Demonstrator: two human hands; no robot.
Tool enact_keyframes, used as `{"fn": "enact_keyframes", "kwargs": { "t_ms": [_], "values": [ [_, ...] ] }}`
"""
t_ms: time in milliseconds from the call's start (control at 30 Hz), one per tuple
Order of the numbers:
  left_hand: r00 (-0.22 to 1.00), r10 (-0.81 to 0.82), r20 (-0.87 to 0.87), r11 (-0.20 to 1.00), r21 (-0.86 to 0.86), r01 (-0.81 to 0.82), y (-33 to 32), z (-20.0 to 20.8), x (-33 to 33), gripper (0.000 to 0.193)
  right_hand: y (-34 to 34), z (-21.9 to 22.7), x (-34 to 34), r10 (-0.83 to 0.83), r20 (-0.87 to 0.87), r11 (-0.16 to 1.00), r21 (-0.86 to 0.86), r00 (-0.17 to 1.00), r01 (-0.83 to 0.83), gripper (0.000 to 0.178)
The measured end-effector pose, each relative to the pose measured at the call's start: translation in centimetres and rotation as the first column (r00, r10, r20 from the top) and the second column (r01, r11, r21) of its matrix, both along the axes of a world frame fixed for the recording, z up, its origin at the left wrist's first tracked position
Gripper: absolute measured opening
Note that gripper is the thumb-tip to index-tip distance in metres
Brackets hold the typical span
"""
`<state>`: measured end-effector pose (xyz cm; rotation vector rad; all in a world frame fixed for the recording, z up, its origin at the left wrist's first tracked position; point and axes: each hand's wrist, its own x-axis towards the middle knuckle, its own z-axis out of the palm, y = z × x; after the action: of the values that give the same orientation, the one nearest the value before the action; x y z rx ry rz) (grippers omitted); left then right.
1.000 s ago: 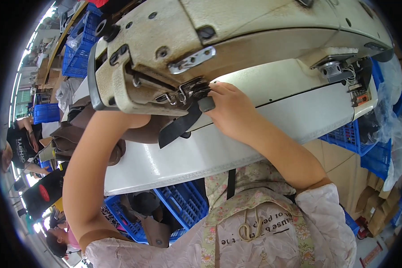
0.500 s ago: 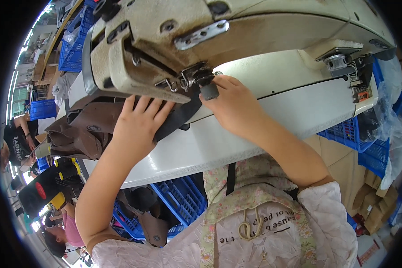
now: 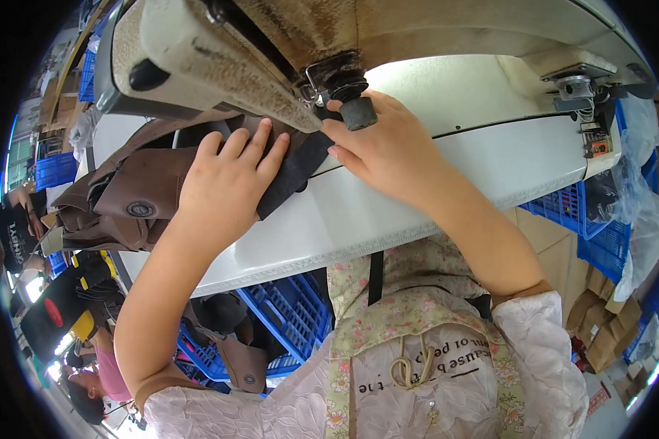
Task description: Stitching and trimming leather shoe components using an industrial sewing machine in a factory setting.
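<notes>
A: Start close in. What's there?

B: The floral apron (image 3: 417, 325), then a blue crate (image 3: 285, 318) below the near edge of the white table (image 3: 417, 219).

A: And the hands?

B: The left hand (image 3: 223, 175) lies palm down, fingers spread, across the dark strip (image 3: 294, 170) and the edge of the brown piece (image 3: 150, 179). It presses rather than grips. The right hand (image 3: 392, 150) has its fingers bent at the strip's upper end, partly behind the black knob (image 3: 359, 113).

A: Is the right one pinching the strip?

B: I can't tell; the knob covers part of those fingers.

A: Where does the work lie?

B: On the table. The strip slants up toward the underside of the machine (image 3: 220, 80), and the brown piece lies bunched to the left, partly beneath the machine's end.

A: How would you do this well?

B: I'd press lightly with the left palm so strip and brown piece lie smooth together, and steer the strip's end with the right fingertips well clear of the needle area. I'd also make sure the brown folds don't drag.

A: Farther off?

B: A person in pink (image 3: 111, 374), at the lower left.
</notes>
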<state>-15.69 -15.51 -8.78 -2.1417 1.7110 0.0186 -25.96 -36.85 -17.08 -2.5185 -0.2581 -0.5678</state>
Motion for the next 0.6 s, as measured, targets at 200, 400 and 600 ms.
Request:
{"fn": "enact_keyframes", "kwargs": {
  "t_ms": [200,400,600],
  "values": [
    [1.0,-0.003,-0.007,0.999,-0.05,0.003,0.2,-0.6,0.1,0.066,0.1,-0.2,-0.2,-0.006,0.032,0.998,-0.063,0.999,0.008,0.017],
    [0.99,-0.127,-0.065,0.992,-0.036,0.125,0.1,-0.3,1.1,0.082,0.7,-0.1,-0.2,0.015,0.027,0.991,-0.131,1.0,-0.011,0.017],
    [0.978,-0.067,-0.196,0.995,-0.089,0.05,0.1,0.0,1.2,0.069,0.9,0.0,-0.3,0.009,0.005,0.994,-0.108,1.0,-0.008,0.023]
  ]
}}
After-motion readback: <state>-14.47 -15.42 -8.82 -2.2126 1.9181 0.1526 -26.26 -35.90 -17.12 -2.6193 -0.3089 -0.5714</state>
